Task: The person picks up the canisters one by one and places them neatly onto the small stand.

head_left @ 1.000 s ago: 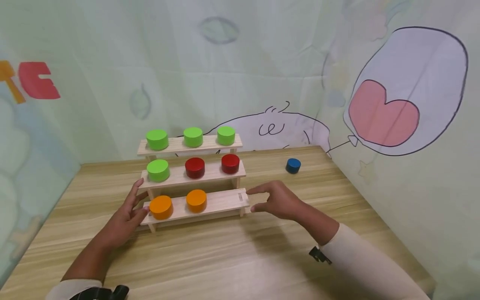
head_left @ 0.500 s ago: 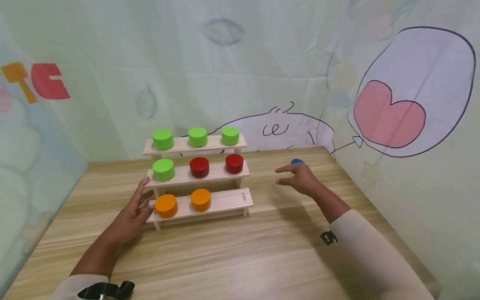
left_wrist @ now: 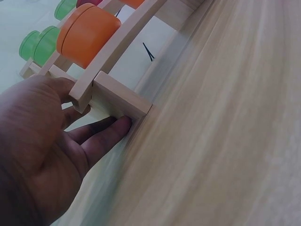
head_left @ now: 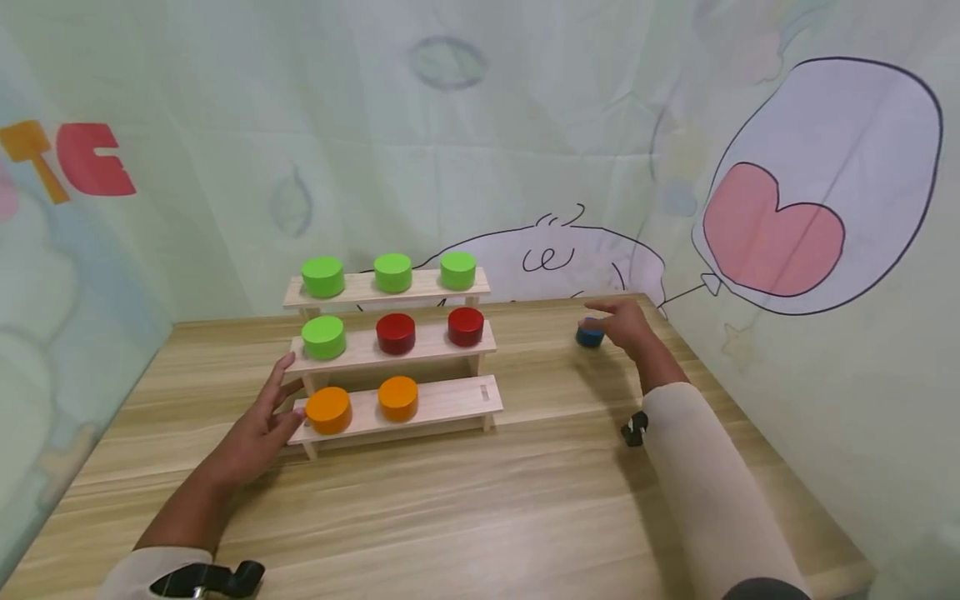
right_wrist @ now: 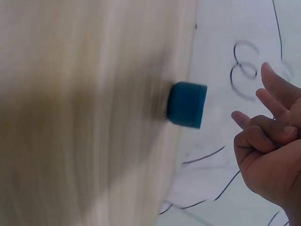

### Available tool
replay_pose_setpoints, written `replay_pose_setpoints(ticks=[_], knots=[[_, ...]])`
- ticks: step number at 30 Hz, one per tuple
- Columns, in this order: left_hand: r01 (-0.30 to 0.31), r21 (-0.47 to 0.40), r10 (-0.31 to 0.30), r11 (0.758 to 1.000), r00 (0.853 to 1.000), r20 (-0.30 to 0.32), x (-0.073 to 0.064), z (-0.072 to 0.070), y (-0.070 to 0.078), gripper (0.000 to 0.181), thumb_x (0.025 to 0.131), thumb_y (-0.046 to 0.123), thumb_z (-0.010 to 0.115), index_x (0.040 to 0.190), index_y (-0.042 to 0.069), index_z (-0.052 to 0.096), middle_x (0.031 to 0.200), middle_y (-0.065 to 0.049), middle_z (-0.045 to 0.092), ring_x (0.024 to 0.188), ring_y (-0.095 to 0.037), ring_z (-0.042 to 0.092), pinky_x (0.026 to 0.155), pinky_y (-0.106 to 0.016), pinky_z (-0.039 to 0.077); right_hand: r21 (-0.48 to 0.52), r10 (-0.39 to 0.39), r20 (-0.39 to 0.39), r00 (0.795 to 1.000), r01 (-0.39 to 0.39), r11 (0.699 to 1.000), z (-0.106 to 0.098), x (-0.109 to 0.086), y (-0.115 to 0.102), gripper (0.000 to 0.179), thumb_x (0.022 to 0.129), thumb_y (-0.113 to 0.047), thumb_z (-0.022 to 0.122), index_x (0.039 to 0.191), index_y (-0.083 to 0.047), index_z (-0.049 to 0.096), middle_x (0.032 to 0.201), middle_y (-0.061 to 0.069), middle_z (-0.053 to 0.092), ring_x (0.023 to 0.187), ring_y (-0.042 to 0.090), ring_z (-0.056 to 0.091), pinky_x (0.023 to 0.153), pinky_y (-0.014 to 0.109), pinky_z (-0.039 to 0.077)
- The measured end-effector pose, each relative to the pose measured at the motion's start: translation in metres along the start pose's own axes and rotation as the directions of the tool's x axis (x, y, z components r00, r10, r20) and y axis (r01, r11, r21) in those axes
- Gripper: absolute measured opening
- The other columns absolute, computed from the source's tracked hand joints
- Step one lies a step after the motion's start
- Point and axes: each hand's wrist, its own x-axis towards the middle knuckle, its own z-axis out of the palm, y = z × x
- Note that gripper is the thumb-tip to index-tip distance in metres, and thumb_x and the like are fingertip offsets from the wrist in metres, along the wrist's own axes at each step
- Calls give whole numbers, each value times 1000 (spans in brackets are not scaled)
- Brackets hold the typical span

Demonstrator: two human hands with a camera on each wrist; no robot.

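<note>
A three-tier wooden stand (head_left: pixel 457 402) bears colored discs: three green discs (head_left: pixel 323 277) on top, one green and two red discs (head_left: pixel 395 334) in the middle, two orange discs (head_left: pixel 328 411) at the bottom. My left hand (head_left: pixel 251 437) touches the stand's left end; in the left wrist view its fingers reach the lower tier's leg (left_wrist: pixel 123 95). Right of the stand, my right hand (head_left: pixel 630 327) is over a blue disc (head_left: pixel 590 338) on the table, partly covering it in the head view. The right wrist view shows a gap between the hand (right_wrist: pixel 268 150) and the blue disc (right_wrist: pixel 186 104).
The wooden table (head_left: pixel 450 517) ends at a printed cloth backdrop (head_left: pixel 360 150) behind and on both sides. A bare stretch with a slot (head_left: pixel 484 392) lies at the lower tier's right end.
My right hand has moved from the lower tier's right end, rightward and farther back, to the blue disc. My left hand has stayed at the stand.
</note>
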Motion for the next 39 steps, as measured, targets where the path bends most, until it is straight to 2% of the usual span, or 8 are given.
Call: replay_pose_setpoints(ticks=[6, 8, 11, 14, 17, 24, 33, 39], knots=[[-8, -10, 8, 1000, 1000, 1, 0, -1, 1, 88, 119, 22, 48, 173, 44, -18, 175, -39, 20, 151, -69, 38, 111, -64, 42, 96, 109, 13, 994, -110, 989, -9, 8, 9, 62, 105, -24, 75, 161, -7, 54, 177, 19, 36, 164, 47, 33, 124, 71, 37], [-17, -7, 17, 1000, 1000, 0, 0, -2, 1, 88, 119, 22, 48, 173, 44, -17, 175, -39, 20, 151, -68, 39, 111, -64, 43, 86, 132, 10, 991, -132, 988, -11, 9, 13, 62, 105, -24, 76, 161, -8, 54, 176, 18, 38, 159, 44, 41, 122, 64, 43], [-35, 2, 35, 999, 999, -2, 0, -4, -1, 89, 118, 20, 49, 173, 44, -17, 174, -40, 21, 150, -68, 40, 110, -64, 44, 43, 141, 2, 990, -141, 989, -11, 10, 19, 62, 103, -24, 78, 159, -8, 57, 173, 18, 43, 135, 38, 55, 101, 46, 55], [-31, 5, 31, 1000, 1000, 0, 1, -7, -1, 89, 118, 20, 49, 172, 46, -17, 175, -39, 21, 151, -67, 40, 110, -63, 44, 21, 132, -2, 991, -132, 991, -10, 12, 25, 61, 103, -24, 78, 159, -7, 57, 173, 19, 43, 137, 41, 57, 98, 47, 56], [-21, 2, 21, 1000, 1000, 3, 1, -9, 0, 89, 119, 22, 49, 172, 46, -18, 175, -39, 21, 150, -67, 41, 110, -63, 45, 18, 133, -12, 991, -132, 991, -5, 17, 32, 61, 105, -27, 77, 159, -8, 57, 173, 21, 42, 158, 46, 44, 112, 58, 52], [-34, 7, 34, 999, 999, 0, 1, -9, 2, 88, 119, 20, 48, 173, 43, -17, 174, -40, 22, 147, -68, 46, 106, -64, 53, 62, 185, -64, 981, -182, 981, 7, 18, 43, 58, 104, -26, 78, 157, -13, 61, 172, 22, 43, 155, 41, 44, 117, 51, 45], [-52, -23, 52, 998, 999, -5, 1, -2, -1, 90, 117, 16, 51, 175, 36, -15, 173, -42, 23, 145, -68, 47, 104, -60, 56, 22, 109, -74, 991, -108, 994, 9, 12, 43, 54, 103, -16, 78, 153, -4, 62, 171, 26, 42, 165, 45, 31, 132, 58, 32], [-21, -2, 21, 1000, 1000, -9, -1, 0, -4, 88, 119, 21, 49, 173, 43, -16, 174, -40, 23, 145, -67, 48, 106, -62, 55, 16, 131, -55, 990, -130, 991, 11, 12, 42, 54, 102, -13, 78, 153, -5, 61, 172, 28, 39, 163, 48, 33, 131, 59, 33]])
